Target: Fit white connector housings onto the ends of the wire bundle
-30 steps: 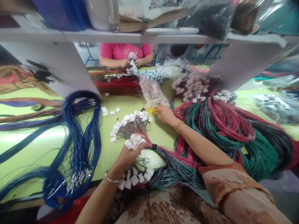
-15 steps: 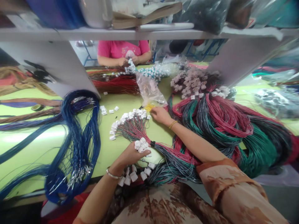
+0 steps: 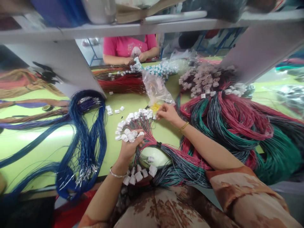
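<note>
My left hand (image 3: 129, 148) is closed around several wires with white connectors (image 3: 130, 135) standing out above the fist. A fan of more white connectors (image 3: 140, 114) on red and dark wires lies just beyond it, tied with a black band (image 3: 159, 144). My right hand (image 3: 167, 113) has its fingertips pressed together beside the right end of that fan, near small yellow pieces (image 3: 155, 107). What the fingertips hold, if anything, is too small to make out. More white connectors (image 3: 139, 175) hang below my left hand at the table edge.
Blue wire bundles (image 3: 87, 133) lie on the left. A big heap of red, green and grey wires (image 3: 232, 123) covers the right. A clear plastic bag (image 3: 156, 87) sits beyond the yellow pieces. A shelf (image 3: 152, 27) crosses overhead; a person in pink (image 3: 130, 47) works opposite.
My left hand has moved up and forward with its connectors, closer to the fan. My right hand's fingertips have drawn back from the yellow pieces. The view has shifted slightly.
</note>
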`<state>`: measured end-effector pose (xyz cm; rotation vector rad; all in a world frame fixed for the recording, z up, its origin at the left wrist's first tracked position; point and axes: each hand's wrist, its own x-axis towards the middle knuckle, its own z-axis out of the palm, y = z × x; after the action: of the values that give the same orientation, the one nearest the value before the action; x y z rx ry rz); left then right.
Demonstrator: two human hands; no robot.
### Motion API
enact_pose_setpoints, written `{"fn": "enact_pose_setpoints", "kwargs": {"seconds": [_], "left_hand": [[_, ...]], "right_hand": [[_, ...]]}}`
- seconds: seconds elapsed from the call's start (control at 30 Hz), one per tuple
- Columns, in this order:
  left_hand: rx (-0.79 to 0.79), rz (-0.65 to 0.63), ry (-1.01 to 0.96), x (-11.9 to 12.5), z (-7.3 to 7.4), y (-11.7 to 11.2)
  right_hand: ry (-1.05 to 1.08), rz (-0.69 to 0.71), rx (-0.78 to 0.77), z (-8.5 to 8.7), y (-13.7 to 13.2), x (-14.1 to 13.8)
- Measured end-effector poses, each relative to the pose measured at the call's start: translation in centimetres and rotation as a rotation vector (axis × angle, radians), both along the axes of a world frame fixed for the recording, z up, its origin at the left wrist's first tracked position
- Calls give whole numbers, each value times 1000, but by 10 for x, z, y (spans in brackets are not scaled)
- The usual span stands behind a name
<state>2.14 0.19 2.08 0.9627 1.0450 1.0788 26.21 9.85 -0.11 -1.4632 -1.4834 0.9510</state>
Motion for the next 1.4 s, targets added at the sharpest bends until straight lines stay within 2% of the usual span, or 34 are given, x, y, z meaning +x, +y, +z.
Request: {"fn": "enact_pose_setpoints", "kwargs": {"seconds": [0.07,0.13,0.27,0.37,0.53,0.73,0.83,0.97,1.17,1.27,1.4], "left_hand": [[-7,44,-28,-1,-2,2],[-16,89,-62,-3,-4,4],[-32,118,-93,-4,-7,4],[-30,111,-108,-4,-7,3],[41,87,-128,-5,-7,1],[108,54,-122,-7,-6,1],[94,52,-146,-6,-7,1],[108,67,-120,-6,-10,1],[240,100,52,-6,-6,-2],[279,115,121,-5,-2,-3],[234,101,44,-6,-2,-1]], "right_hand": [[291,11,-55,7,-6,-9],[464,58,-111,16,-14,-19],[622,231,-267,34,-35,-39],[690,349,-306,44,-52,-50],[551,393,-154,52,-71,-61],[41,359,395,55,-81,-66],[-18,365,509,54,-84,-69],[5,355,480,53,-88,-71],[-1,360,430,56,-90,-68],[62,335,339,54,-91,-69],[199,249,196,51,-91,-74]]}}
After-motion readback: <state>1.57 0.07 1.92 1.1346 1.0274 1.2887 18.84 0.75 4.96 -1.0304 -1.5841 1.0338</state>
